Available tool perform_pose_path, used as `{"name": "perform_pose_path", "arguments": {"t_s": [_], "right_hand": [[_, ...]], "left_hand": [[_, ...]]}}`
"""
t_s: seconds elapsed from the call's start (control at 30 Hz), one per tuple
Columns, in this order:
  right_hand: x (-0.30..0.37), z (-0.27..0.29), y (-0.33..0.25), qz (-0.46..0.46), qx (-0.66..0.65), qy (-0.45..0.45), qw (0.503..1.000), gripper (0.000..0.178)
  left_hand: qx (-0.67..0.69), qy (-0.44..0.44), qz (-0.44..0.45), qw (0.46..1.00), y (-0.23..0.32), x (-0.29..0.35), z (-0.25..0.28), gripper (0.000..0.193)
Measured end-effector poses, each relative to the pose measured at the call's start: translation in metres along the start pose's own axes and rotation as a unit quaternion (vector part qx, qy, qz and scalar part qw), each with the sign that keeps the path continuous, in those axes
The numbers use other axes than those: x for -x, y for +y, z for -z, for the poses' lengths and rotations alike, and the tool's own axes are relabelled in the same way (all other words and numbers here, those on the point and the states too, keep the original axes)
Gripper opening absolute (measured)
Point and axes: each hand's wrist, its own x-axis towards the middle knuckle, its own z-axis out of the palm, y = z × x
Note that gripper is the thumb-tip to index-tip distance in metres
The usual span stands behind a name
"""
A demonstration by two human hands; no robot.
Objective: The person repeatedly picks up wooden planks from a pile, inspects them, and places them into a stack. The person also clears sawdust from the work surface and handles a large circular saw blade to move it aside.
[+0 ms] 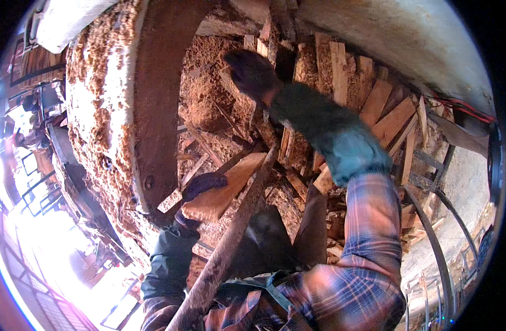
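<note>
My left hand (205, 186), in a dark glove, grips a pale, rough-edged piece of wood (231, 190) low in front of my body. The fingers lie over its upper side. My right hand (252, 71), also dark-gloved, is stretched far forward above sawdust and wood offcuts. It is nearest to a light wood piece (262, 47) at the back, and its fingers are too dark and blurred to make out. A long rough pole (231, 234) slants from the lower edge up to the middle, close beside the held wood.
A thick sawdust-covered machine or bench (101, 110) with a dark side panel (160, 105) stands at left. Several planks (374, 102) lean along the pale wall (424, 44) at right. Sawdust (203, 102) is heaped beyond my hands. Curved metal bars (435, 243) stand at lower right.
</note>
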Motion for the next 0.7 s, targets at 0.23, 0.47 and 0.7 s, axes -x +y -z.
{"name": "perform_pose_path", "arguments": {"t_s": [0.23, 0.47, 0.7], "right_hand": [[-0.083, -0.091, 0.127, -0.008, 0.522, -0.129, 0.843, 0.043], [-0.051, -0.092, 0.129, 0.049, 0.665, -0.093, 0.739, 0.038], [0.051, 0.019, 0.072, -0.091, 0.153, -0.448, 0.876, 0.044]], "left_hand": [[0.120, -0.103, -0.083, 0.984, 0.008, 0.016, 0.008, 0.023], [0.151, -0.096, -0.131, 0.975, 0.011, 0.020, 0.010, 0.026], [0.271, -0.147, -0.085, 0.948, 0.000, 0.016, 0.002, 0.029]]}}
